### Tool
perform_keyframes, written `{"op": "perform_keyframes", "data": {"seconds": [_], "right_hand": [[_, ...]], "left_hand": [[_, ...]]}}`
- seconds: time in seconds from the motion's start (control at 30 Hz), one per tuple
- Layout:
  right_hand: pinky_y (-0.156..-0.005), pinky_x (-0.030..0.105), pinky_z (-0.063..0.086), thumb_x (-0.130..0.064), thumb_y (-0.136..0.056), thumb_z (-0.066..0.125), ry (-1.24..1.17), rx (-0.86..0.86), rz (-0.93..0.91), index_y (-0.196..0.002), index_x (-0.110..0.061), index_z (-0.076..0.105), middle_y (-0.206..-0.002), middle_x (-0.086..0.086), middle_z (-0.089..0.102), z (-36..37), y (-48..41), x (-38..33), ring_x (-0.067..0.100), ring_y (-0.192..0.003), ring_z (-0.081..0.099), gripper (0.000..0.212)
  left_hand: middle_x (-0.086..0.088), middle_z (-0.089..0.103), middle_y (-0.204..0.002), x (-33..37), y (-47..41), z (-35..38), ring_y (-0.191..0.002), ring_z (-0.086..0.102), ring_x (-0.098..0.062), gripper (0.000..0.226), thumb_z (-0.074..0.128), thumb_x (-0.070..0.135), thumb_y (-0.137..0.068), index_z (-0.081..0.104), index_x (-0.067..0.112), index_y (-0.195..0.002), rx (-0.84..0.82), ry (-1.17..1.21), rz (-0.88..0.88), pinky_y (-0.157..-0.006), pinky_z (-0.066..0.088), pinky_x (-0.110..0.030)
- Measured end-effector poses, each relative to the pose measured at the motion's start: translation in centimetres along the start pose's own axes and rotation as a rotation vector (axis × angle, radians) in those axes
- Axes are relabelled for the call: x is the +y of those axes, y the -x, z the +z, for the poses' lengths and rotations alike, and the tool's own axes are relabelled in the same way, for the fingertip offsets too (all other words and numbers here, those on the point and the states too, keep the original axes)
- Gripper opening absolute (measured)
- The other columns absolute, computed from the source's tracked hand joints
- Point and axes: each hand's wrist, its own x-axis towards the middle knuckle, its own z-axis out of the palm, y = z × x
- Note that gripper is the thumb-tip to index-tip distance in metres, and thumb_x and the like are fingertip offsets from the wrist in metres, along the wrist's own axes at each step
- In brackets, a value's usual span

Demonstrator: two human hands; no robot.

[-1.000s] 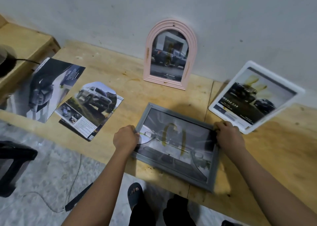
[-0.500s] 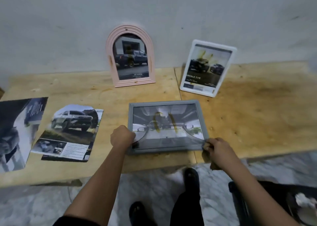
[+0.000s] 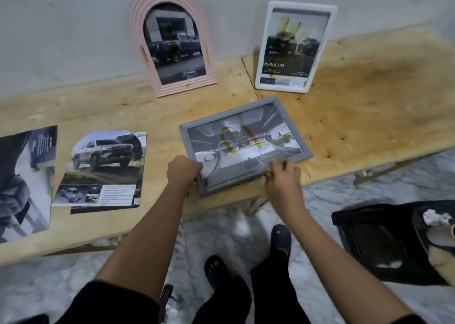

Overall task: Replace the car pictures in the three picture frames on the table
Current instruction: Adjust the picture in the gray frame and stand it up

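A grey rectangular frame point(image 3: 290, 117) lies flat near the table's front edge, holding a stained car-interior picture. My left hand point(image 3: 183, 170) grips its near left corner. My right hand point(image 3: 283, 173) pinches its near edge further right. A pink arched frame point(image 3: 138, 28) with a dark pickup picture leans on the wall behind. A white rectangular frame point(image 3: 264, 43) with a stained "Double Cab" picture leans on the wall to its right. Two loose car pictures lie at the left: a white SUV sheet point(image 3: 103, 166) and a larger dark sheet point(image 3: 24, 176).
The wooden table point(image 3: 369, 117) runs along a grey wall. A black bin point(image 3: 394, 242) with crumpled waste stands on the marble floor at the right. My legs and sandals are below the table edge.
The view swung, so the table now tilts the other way. My right hand slid from the grey frame's right corner to its near edge; the left hand kept its grip.
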Motion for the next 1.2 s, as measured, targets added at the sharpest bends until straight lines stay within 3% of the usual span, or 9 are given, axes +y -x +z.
{"op": "perform_keyframes", "data": {"seconds": [0.1,0.2,0.3,0.5,0.6,0.77,0.83,0.93,1.2], "right_hand": [[-0.064,0.032,0.046,0.005,-0.077,0.061,-0.11,-0.001,-0.026,-0.106,0.0,0.061,-0.115,0.023,0.052,2.5,2.2,-3.7,0.032,-0.084,0.048,0.029],[-0.069,0.041,0.049,0.007,-0.075,0.063,-0.132,-0.007,-0.014,-0.112,0.0,0.061,-0.122,0.027,0.049,3.6,3.2,-5.2,0.039,-0.089,0.05,0.037],[-0.072,0.045,0.054,0.01,-0.07,0.067,-0.128,-0.029,-0.078,-0.113,0.001,0.062,-0.123,0.029,0.051,4.1,3.6,-4.7,0.042,-0.094,0.054,0.045],[-0.079,0.038,0.053,-0.006,-0.083,0.061,-0.294,-0.283,-0.535,-0.116,-0.006,0.062,-0.122,0.02,0.053,3.4,5.6,-6.9,0.036,-0.098,0.056,0.034],[-0.09,0.009,0.036,-0.015,-0.091,0.055,-0.541,-0.482,-0.477,-0.121,-0.012,0.062,-0.118,0.008,0.054,0.3,3.8,-5.9,0.015,-0.106,0.052,0.031],[-0.09,0.017,0.039,-0.012,-0.092,0.054,-0.897,-0.322,-0.127,-0.1,-0.027,0.065,-0.111,-0.001,0.066,-4.3,-1.8,0.4,-0.002,-0.1,0.058,0.021],[-0.091,0.021,0.04,-0.01,-0.095,0.051,-0.843,-0.148,0.024,-0.109,-0.018,0.066,-0.117,0.007,0.064,-5.2,-5.5,3.0,0.009,-0.106,0.057,0.022],[-0.096,0.032,0.04,-0.016,-0.098,0.045,-0.643,0.024,0.046,-0.122,-0.009,0.059,-0.124,0.01,0.059,-5.8,-11.3,5.3,0.025,-0.116,0.052,0.029],[-0.086,0.042,0.041,-0.018,-0.096,0.044,-0.076,-0.01,-0.269,-0.115,-0.009,0.06,-0.119,0.015,0.059,-0.2,-21.4,1.9,0.036,-0.102,0.05,0.026]], "left_hand": [[-0.005,0.057,-0.057,-0.1,-0.2,0.1,-0.042,0.054,-0.016,0.024,0.059,0.018,-0.081,0.049,0.008,-0.06,0.008,0.012,-0.002,-0.038,0.037,-0.02],[-0.005,0.058,-0.058,0.0,-0.6,0.0,-0.027,0.051,-0.012,0.024,0.058,0.019,-0.082,0.05,0.007,-0.062,-0.031,0.007,-0.023,-0.027,0.033,-0.015],[-0.009,0.064,-0.061,0.1,-1.0,-0.2,-0.036,0.059,-0.015,0.019,0.061,0.02,-0.082,0.059,0.002,-0.076,-0.049,0.046,-0.061,-0.04,0.042,-0.02],[-0.016,0.063,-0.065,0.4,-0.8,-0.3,-0.053,0.065,-0.03,0.019,0.066,0.015,-0.08,0.06,-0.002,-0.076,-0.036,0.098,-0.082,-0.059,0.059,-0.035],[-0.017,0.062,-0.064,0.9,-0.7,-0.8,-0.052,0.063,-0.03,0.024,0.07,0.015,-0.08,0.059,-0.004,-0.071,-0.069,0.109,-0.147,-0.053,0.057,-0.034],[-0.015,0.062,-0.067,0.7,-0.7,-0.6,-0.065,0.065,-0.033,0.019,0.062,0.016,-0.083,0.059,-0.001,-0.075,-0.05,0.039,-0.078,-0.059,0.057,-0.036],[-0.012,0.056,-0.079,0.3,-0.2,0.3,-0.073,0.056,-0.03,0.017,0.061,0.016,-0.08,0.054,0.001,-0.085,0.048,-0.009,0.015,-0.051,0.041,-0.029],[-0.016,0.05,-0.101,-0.4,0.8,2.2,-0.094,0.049,-0.035,0.024,0.06,0.011,-0.08,0.054,0.0,-0.1,0.295,-0.065,0.128,-0.066,0.04,-0.035],[-0.011,0.044,-0.134,-0.6,0.7,5.2,-0.123,0.04,-0.028,0.044,0.05,0.007,-0.089,0.045,0.003,-0.132,0.394,0.087,0.097,-0.103,0.039,-0.036]]}}
